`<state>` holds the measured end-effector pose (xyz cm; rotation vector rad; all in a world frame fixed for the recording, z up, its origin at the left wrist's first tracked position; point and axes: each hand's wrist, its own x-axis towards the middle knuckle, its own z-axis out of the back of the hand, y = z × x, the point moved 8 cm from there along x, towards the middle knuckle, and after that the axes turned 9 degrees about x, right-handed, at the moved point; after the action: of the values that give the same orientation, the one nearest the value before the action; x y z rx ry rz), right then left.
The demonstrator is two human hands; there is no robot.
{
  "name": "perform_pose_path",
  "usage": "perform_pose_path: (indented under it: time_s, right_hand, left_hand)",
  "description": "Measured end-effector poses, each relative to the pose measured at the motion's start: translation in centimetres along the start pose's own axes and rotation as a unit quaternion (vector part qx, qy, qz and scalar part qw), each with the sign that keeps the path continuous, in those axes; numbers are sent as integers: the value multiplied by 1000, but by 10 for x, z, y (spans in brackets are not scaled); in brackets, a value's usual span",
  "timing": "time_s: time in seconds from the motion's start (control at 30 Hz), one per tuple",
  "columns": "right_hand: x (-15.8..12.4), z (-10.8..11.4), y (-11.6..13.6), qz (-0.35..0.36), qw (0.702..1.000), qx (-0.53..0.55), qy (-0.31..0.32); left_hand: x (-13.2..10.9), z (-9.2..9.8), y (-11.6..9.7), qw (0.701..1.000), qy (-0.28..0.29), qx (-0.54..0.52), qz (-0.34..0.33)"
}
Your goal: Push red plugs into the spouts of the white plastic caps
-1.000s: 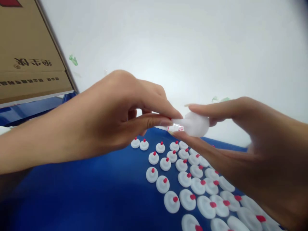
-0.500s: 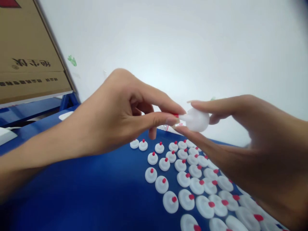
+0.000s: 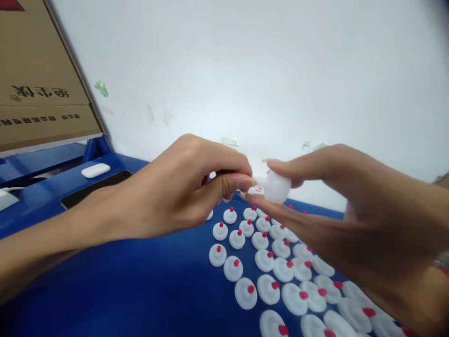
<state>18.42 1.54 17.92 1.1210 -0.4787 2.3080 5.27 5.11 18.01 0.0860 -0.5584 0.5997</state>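
Observation:
My right hand (image 3: 336, 196) holds a white plastic nozzle cap (image 3: 278, 188) sideways, its round base between thumb and fingers. The nozzle points left toward my left hand (image 3: 203, 182). The thumb and curled forefinger of my left hand are pinched together at the nozzle's end, hiding its tip. Below the hands, many similar white caps (image 3: 245, 293) stand nozzle up on the blue table (image 3: 140, 285), each with a small red tip (image 3: 250, 289).
A white rounded case (image 3: 96, 170) and a dark phone-like slab (image 3: 94, 188) lie at the left, the slab partly behind my left forearm. A printed cardboard box (image 3: 42, 70) stands at the upper left. The white wall (image 3: 224, 65) rises behind the table.
Both hands have shifted slightly down and the held cap a little left. The red tip seen between my left fingers is now hidden. The slab has come into view behind my left forearm.

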Motion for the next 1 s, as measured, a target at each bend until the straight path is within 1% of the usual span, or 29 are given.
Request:
perform_pose_path:
  time_s: [0.07,0.1,0.17,0.27,0.43,0.5,0.53,0.6,0.63,0.67,0.7,0.77,0.8,0.83,0.9,0.97,1.0]
  right_hand:
    - [-1,5,1,9,999,-9,-40]
    - [-1,6,1,15,999,-14,-46]
    - [-1,4,1,24,999,-27,-36]
    - [0,7,1,37,997,-48,-40]
    - [3,7,-6,24,999,-38,-18]
    - [4,7,-8,20,999,-29,-9]
    - [4,7,-8,18,1000,-23,-2]
    - [4,6,-10,1,1000,-14,28]
    - [2,5,-13,-18,998,-15,50]
    - [-1,6,-17,-42,996,-21,74]
    - [-5,7,-22,-66,993,-30,96]
    - [-19,13,-34,-102,985,-53,130]
    - [-28,18,-40,-111,983,-59,134]
    - [-40,23,-50,-135,979,-62,139]
    - [-67,35,-73,-186,974,-45,124]
    - [-97,44,-100,-257,963,17,80]
    - [-112,47,-111,-277,958,29,68]
  left_hand:
    - [0,-2,0,1000,-4,-2,1]
    - [0,-2,1,1000,-7,-5,2]
    - [0,-2,2,1000,-14,-14,4]
    - [-1,-2,4,999,-24,-28,15]
    - [-3,3,4,994,-83,-58,35]
    - [-3,4,3,992,-103,-68,37]
    - [-3,3,5,991,-102,-72,43]
    - [-2,-3,13,991,-85,-78,61]
    - [-1,-9,20,993,-61,-73,75]
    - [-1,-16,29,994,-32,-55,93]
    - [-1,-24,36,995,2,-26,98]
    - [-4,-43,47,992,78,52,79]
    - [-7,-51,51,988,103,94,62]
    - [-10,-60,55,983,129,120,52]
    - [-14,-72,59,979,148,131,45]
    - [-15,-82,60,978,157,134,43]
    - [-15,-87,60,977,160,133,43]
